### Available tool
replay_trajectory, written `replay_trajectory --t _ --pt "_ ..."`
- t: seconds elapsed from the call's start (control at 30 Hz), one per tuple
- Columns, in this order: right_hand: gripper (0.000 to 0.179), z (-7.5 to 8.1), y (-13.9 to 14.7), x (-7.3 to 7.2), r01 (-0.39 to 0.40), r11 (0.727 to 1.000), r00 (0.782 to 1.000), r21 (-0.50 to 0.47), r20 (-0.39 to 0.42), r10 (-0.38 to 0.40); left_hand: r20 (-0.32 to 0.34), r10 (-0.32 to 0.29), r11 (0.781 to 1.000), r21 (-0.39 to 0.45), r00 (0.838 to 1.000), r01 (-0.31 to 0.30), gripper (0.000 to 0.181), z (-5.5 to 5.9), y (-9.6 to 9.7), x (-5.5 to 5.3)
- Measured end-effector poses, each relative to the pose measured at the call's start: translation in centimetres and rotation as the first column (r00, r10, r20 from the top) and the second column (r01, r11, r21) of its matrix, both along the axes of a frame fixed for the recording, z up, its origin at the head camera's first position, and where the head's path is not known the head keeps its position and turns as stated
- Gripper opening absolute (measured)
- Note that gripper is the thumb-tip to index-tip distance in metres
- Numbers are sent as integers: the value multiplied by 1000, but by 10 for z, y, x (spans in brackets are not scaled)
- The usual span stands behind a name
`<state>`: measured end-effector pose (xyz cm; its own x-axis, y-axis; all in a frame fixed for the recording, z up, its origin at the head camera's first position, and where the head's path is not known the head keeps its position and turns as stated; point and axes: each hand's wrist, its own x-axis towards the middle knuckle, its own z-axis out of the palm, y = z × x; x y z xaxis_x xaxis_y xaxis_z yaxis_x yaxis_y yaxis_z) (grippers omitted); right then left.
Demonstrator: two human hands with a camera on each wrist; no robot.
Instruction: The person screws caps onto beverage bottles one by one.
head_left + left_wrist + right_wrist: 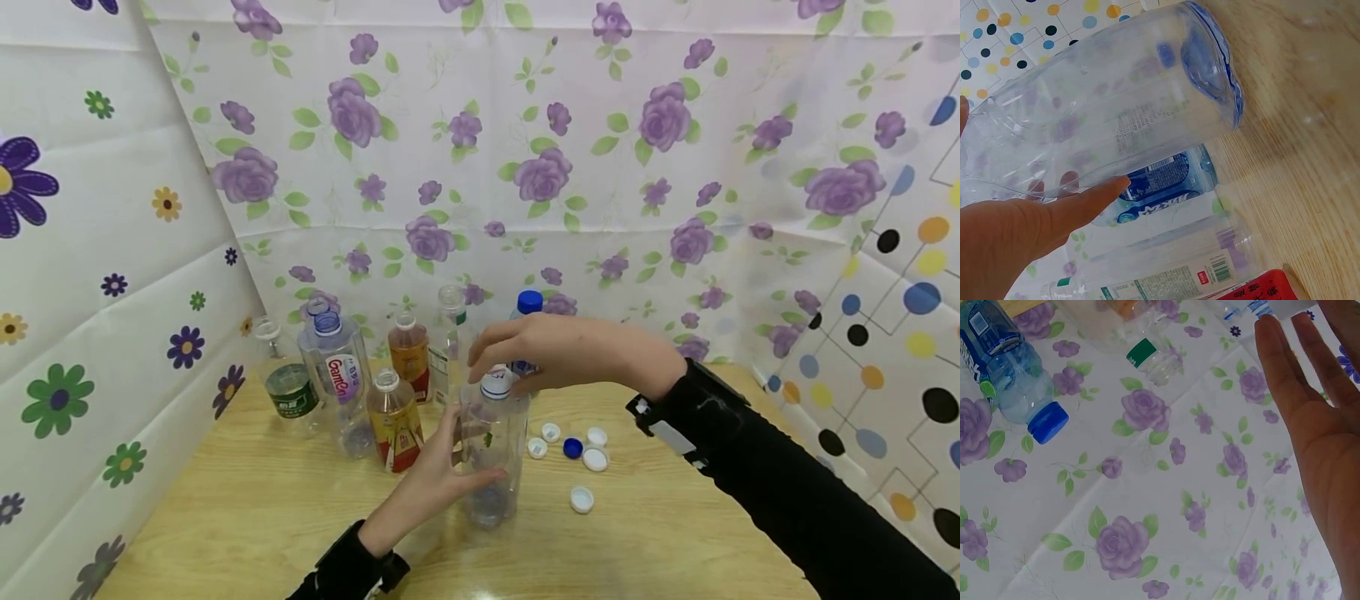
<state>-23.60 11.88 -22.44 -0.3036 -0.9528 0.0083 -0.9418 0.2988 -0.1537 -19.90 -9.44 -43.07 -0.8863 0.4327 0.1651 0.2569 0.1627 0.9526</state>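
A large clear plastic bottle stands upright on the wooden table, and my left hand grips its side. In the left wrist view the bluish base of that bottle tilts across the picture, with a finger along the near side. A white cap sits at the bottle's mouth. From above, my right hand pinches this cap, fingers on its left and thumb on its right. The right wrist view shows the white cap by the fingertips at the top edge.
Several loose caps, white ones and a blue one, lie right of the bottle. Behind stands a blue-capped bottle. Uncapped bottles, including a green-labelled one, a GamOn one and a tea-coloured one, stand left.
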Motion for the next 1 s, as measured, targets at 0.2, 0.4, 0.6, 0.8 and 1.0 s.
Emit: replay_trajectory --t 0.2,0.4,0.6,0.8,1.0 --pt "33 3 1 -3 -25 1000 999 4 39 25 2 4 1000 7 1000 -4 85 -1 0 0" --pt "32 3 -1 -4 -18 1000 999 -3 48 19 14 -14 1000 7 1000 14 87 -1 0 2" --pt "32 2 -2 -4 1 1000 1000 6 22 -1 12 -15 1000 6 1000 15 86 -1 0 2" --pt "31 1 -3 -4 21 1000 1000 15 19 -22 -2 -11 1000 0 1000 11 84 -3 0 0" --pt "29 2 -6 -1 20 999 999 40 -26 -19 7 -19 1000 3 1000 19 85 -3 0 1"
